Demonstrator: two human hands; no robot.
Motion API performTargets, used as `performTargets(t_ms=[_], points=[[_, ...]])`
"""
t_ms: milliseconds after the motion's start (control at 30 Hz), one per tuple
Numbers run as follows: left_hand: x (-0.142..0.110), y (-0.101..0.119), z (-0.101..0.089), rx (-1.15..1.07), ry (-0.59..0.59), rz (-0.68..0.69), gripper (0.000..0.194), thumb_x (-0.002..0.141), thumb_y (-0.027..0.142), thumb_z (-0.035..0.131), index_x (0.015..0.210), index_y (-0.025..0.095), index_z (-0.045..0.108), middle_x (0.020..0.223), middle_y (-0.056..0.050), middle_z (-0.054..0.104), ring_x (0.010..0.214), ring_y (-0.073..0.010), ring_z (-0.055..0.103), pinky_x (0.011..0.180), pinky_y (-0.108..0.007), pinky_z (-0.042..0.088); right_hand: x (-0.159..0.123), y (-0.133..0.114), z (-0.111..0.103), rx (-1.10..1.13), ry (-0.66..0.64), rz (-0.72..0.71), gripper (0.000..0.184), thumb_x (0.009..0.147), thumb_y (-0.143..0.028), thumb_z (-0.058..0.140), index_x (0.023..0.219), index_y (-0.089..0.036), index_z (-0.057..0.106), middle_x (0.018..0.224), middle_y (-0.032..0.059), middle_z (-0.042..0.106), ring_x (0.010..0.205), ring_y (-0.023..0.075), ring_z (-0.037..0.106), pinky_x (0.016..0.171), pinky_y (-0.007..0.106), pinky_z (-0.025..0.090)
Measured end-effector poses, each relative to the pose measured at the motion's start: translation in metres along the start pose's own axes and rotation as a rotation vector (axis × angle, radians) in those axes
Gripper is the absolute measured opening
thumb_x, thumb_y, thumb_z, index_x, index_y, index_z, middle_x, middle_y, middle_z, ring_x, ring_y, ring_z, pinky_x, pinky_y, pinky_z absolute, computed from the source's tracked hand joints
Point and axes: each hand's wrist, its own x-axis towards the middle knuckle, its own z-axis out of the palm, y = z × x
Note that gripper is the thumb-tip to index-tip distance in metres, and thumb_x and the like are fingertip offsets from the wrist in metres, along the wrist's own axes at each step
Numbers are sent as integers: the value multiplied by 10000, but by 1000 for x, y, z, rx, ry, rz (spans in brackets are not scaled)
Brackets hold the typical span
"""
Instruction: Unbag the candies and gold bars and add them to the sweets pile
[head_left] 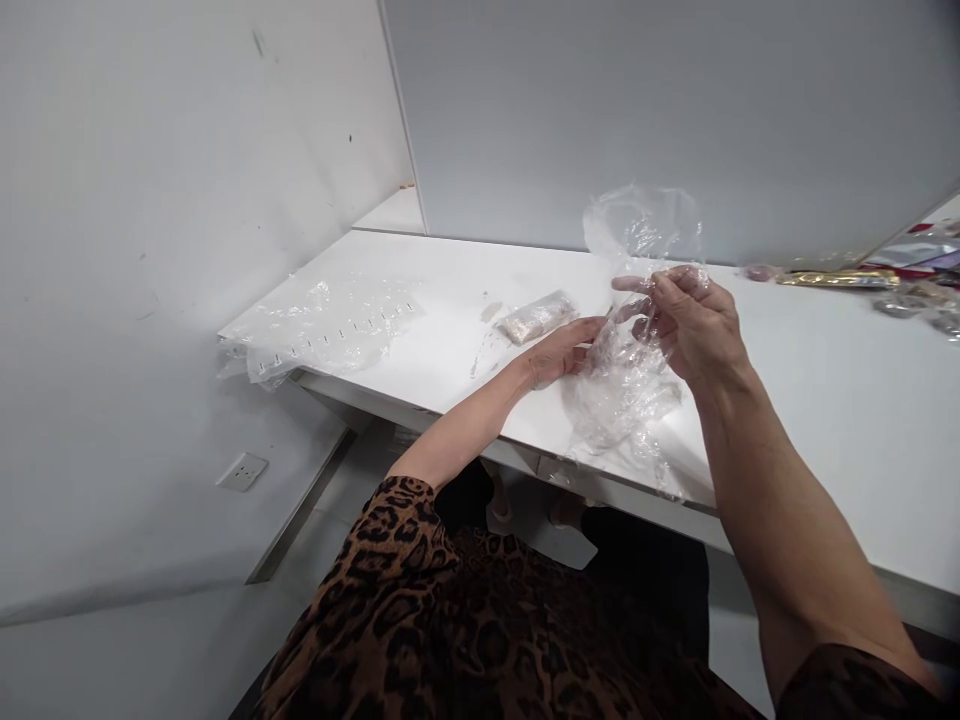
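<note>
A crumpled clear plastic bag point(626, 390) hangs between my hands, just above the front part of the white table point(810, 420). With thumb and fingers pinched, my right hand point(694, 315) grips its upper part, and the loose top stands up above the fingers. My left hand point(562, 350) reaches in at the bag's left side; its fingertips are partly hidden by the plastic, so their grip is hard to make out. Just behind my left hand lies a small clear packet point(536, 317) with pale beige contents.
Flat clear plastic bags point(322, 320) with a row of dark marks lie at the table's left end, overhanging its edge. Gold and other shiny wrapped items point(840, 278) lie far right. A grey panel point(637, 110) rises behind the table; a white wall point(187, 180) stands left.
</note>
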Motion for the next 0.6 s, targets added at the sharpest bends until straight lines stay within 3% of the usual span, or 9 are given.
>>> performTargets(t_ms=[100, 233, 400, 467, 600], points=[[-5, 3, 3, 154, -45, -2, 352, 933, 396, 762, 1234, 214, 780, 1046, -97, 768, 872, -182, 700, 964, -375, 598, 0, -2, 0, 23, -9, 5, 227, 914, -333, 829, 807, -225, 660, 983, 107, 837, 628, 175, 697, 424, 261, 386], [-5, 8, 1, 130, -55, -40, 369, 974, 327, 691, 1325, 215, 722, 1048, -81, 769, 799, -154, 698, 946, -376, 593, 4, -4, -10, 17, 5, -6, 224, 943, -332, 779, 790, -209, 672, 1036, 134, 839, 625, 168, 697, 429, 271, 352], [-1, 12, 2, -38, -38, -107, 616, 1029, 565, 584, 1529, 206, 572, 1114, -138, 779, 866, -216, 733, 924, -420, 609, 7, -3, -22, 56, 7, 6, 212, 968, -357, 729, 811, -217, 696, 1083, 133, 831, 634, 182, 704, 445, 280, 342], [-2, 11, 3, -26, -49, -104, 692, 990, 606, 650, 1557, 220, 557, 1086, -120, 775, 862, -209, 724, 903, -403, 607, 5, -2, -24, 35, -48, 31, 259, 890, -456, 828, 848, -216, 741, 1135, 132, 820, 674, 191, 717, 456, 282, 375], [-4, 8, 2, 81, -55, -59, 625, 884, 403, 847, 1451, 221, 657, 1016, -63, 749, 828, -147, 693, 866, -334, 576, 2, -4, -22, -37, -120, 1, 406, 701, -550, 981, 891, -225, 828, 1130, 89, 792, 763, 159, 690, 519, 261, 447]])
